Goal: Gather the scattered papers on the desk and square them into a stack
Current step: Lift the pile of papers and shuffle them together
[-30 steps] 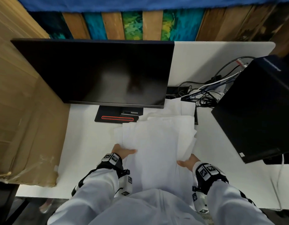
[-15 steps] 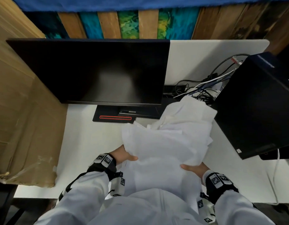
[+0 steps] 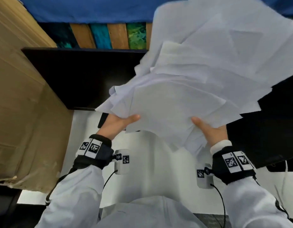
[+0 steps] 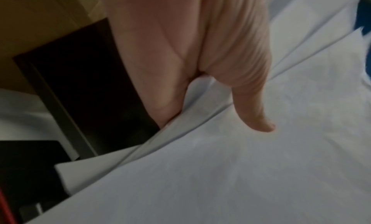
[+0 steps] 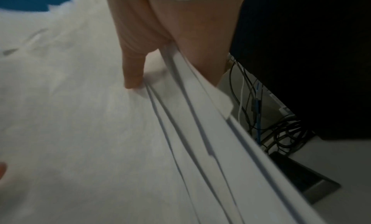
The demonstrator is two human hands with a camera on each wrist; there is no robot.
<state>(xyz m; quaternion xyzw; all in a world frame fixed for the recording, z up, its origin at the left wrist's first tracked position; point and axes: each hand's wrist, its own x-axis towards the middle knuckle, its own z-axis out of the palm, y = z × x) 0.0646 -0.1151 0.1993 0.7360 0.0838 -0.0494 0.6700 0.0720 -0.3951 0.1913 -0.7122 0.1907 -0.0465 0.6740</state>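
Observation:
A loose bundle of white papers (image 3: 200, 83) is raised off the desk and fans up toward the top right of the head view, its edges uneven. My left hand (image 3: 121, 124) pinches the bundle's near left edge, thumb on top and fingers hidden beneath. My right hand (image 3: 206, 129) pinches the near right edge the same way. In the left wrist view my left hand (image 4: 200, 84) has its thumb lying over the papers (image 4: 220, 172). The right wrist view shows my right hand (image 5: 156, 56) with its thumb on the papers (image 5: 90, 132), whose staggered sheet edges show.
A black monitor (image 3: 80, 76) stands behind the papers, its base on the white desk (image 3: 86, 129). A black computer tower (image 3: 265, 134) stands at the right, with a tangle of cables (image 5: 259, 116) beside it. A cardboard panel (image 3: 24, 104) lines the left side.
The bundle has gone from lying on the desk to being lifted high toward the camera, both hands rising with it. It now hides the monitor's right side and the cables.

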